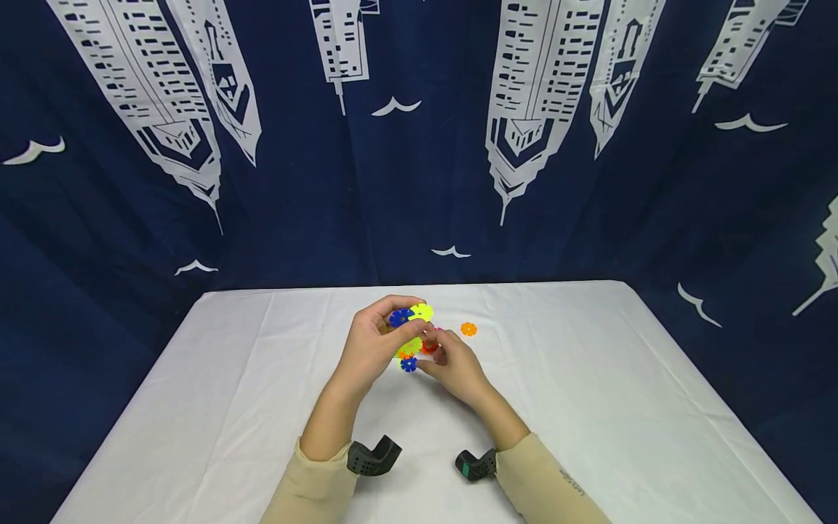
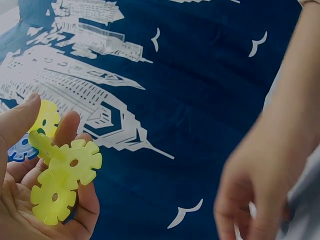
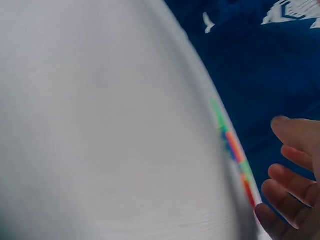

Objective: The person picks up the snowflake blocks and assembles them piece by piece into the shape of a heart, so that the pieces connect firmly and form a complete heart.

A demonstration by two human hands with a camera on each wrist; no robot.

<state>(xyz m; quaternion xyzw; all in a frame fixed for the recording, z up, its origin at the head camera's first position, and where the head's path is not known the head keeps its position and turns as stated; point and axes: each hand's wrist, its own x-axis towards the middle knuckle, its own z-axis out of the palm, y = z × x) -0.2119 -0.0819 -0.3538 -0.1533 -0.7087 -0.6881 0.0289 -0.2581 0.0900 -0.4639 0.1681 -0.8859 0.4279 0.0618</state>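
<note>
My left hand (image 1: 368,343) holds several flower-shaped interlocking discs joined together. Yellow discs (image 2: 86,175) and a blue disc (image 2: 19,151) make up this piece in the left wrist view, with thumb and fingers around it. In the head view its blue disc (image 1: 399,319) and a bright yellow disc (image 1: 424,311) show above the thumb. My right hand (image 1: 461,370) is just right of it, over loose discs on the table. Its fingers (image 3: 287,182) are relaxed and apart in the right wrist view, with nothing between them. Below the hands lie a blue disc (image 1: 409,364) and a red disc (image 1: 428,348).
A single orange disc (image 1: 468,330) lies behind the right hand on the white-covered table (image 1: 583,393). Low along the table, the small pile of coloured discs (image 3: 233,146) appears blurred. A dark blue curtain (image 1: 406,182) with white buildings hangs behind.
</note>
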